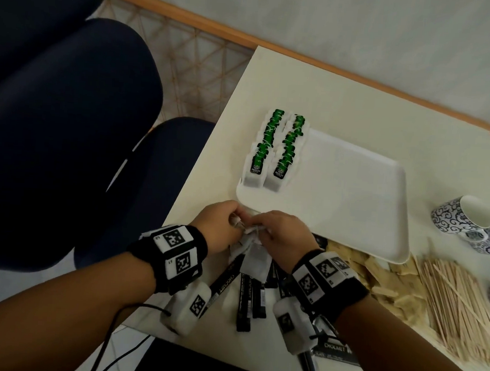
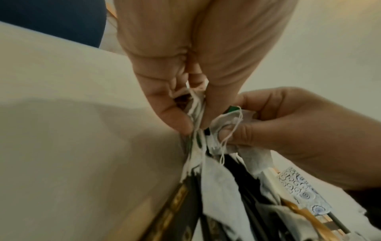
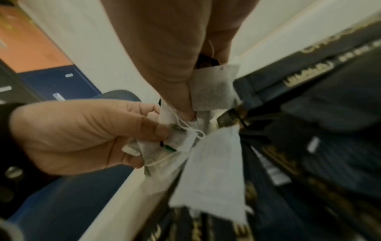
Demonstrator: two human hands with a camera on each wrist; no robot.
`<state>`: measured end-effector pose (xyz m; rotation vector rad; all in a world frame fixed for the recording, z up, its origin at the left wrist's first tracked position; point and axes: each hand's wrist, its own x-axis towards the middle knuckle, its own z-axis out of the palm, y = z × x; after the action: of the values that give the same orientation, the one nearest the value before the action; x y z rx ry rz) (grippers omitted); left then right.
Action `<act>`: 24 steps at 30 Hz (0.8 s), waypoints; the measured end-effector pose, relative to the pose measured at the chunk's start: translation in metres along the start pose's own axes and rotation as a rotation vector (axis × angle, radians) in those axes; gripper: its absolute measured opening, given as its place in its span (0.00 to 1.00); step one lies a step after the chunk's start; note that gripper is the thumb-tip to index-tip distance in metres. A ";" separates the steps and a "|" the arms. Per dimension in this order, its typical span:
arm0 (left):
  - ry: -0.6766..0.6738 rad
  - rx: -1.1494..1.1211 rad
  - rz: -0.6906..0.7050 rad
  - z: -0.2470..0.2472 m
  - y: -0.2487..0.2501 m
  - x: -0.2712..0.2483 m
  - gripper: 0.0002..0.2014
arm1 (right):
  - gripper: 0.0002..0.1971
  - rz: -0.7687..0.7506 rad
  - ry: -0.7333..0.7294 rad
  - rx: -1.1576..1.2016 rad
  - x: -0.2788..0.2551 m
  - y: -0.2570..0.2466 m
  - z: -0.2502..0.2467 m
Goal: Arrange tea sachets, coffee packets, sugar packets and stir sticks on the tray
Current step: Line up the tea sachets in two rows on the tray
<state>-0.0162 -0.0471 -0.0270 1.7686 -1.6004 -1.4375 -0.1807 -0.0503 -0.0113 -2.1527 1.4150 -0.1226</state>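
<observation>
While tags and strings stay tangled, left hand (image 1: 221, 224) and right hand (image 1: 282, 233) both pinching bunched tea sachets (image 1: 251, 243) above counter (image 1: 357, 112), presumably separating them for tray (image 1: 380, 210).

Soft, even, dimmish indoor light; faint shadows only; no harsh glare; strong wide-angle bending at edges; wrist views blurred, smeared up close.

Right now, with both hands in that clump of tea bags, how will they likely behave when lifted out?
Probably floppy and light: the tea bags hang limp from the left hand and right hand. Their strings look looped together, so several may come up tangled. The thin paper could tear if tugged.
</observation>
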 end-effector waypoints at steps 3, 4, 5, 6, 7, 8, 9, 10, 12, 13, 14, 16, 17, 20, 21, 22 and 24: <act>-0.014 -0.066 0.031 -0.011 0.008 0.000 0.09 | 0.16 0.045 0.052 0.086 -0.002 -0.003 -0.018; -0.027 -0.085 0.032 -0.015 0.010 0.000 0.09 | 0.15 0.047 0.084 0.129 -0.003 -0.005 -0.023; -0.040 -0.101 0.032 -0.018 0.013 0.000 0.10 | 0.15 0.044 0.105 0.171 -0.005 -0.006 -0.029; -0.053 -0.116 0.027 -0.021 0.015 -0.001 0.11 | 0.15 0.044 0.106 0.199 -0.006 -0.006 -0.034; -0.062 -0.136 0.021 -0.023 0.017 -0.002 0.12 | 0.16 0.040 0.093 0.212 -0.007 -0.005 -0.038; -0.069 -0.157 0.013 -0.024 0.018 -0.002 0.13 | 0.16 0.032 0.075 0.212 -0.007 -0.005 -0.043; -0.071 -0.180 0.007 -0.025 0.020 -0.003 0.13 | 0.17 0.020 0.059 0.206 -0.007 -0.006 -0.047; -0.072 -0.195 0.003 -0.025 0.021 -0.004 0.13 | 0.17 0.004 0.051 0.196 -0.007 -0.006 -0.051; -0.080 -0.215 -0.004 -0.024 0.024 -0.006 0.12 | 0.18 -0.018 0.050 0.192 -0.007 -0.009 -0.058; -0.084 -0.225 -0.009 -0.023 0.025 -0.007 0.11 | 0.18 -0.028 0.059 0.198 -0.008 -0.011 -0.061; -0.085 -0.234 -0.016 -0.022 0.026 -0.007 0.12 | 0.18 -0.040 0.077 0.201 -0.009 -0.012 -0.063; -0.077 -0.269 -0.028 -0.020 0.028 -0.007 0.13 | 0.17 -0.060 0.121 0.171 -0.009 -0.012 -0.064; -0.070 -0.307 -0.036 -0.019 0.029 -0.007 0.13 | 0.16 -0.063 0.131 0.141 -0.008 -0.013 -0.062; -0.046 -0.472 -0.079 -0.015 0.034 -0.006 0.13 | 0.15 -0.096 0.138 0.109 -0.008 -0.015 -0.047; -0.040 -0.526 -0.091 -0.014 0.036 -0.006 0.13 | 0.16 -0.099 0.132 0.138 -0.008 -0.016 -0.041; -0.036 -0.566 -0.100 -0.013 0.038 -0.006 0.12 | 0.17 -0.085 0.112 0.179 -0.009 -0.017 -0.035; -0.036 -0.629 -0.116 -0.011 0.041 -0.005 0.12 | 0.23 -0.056 0.052 0.248 -0.009 -0.018 -0.024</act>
<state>-0.0279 -0.0584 0.0129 1.4741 -0.9118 -1.7796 -0.1789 -0.0465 0.0202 -1.9965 1.2944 -0.3582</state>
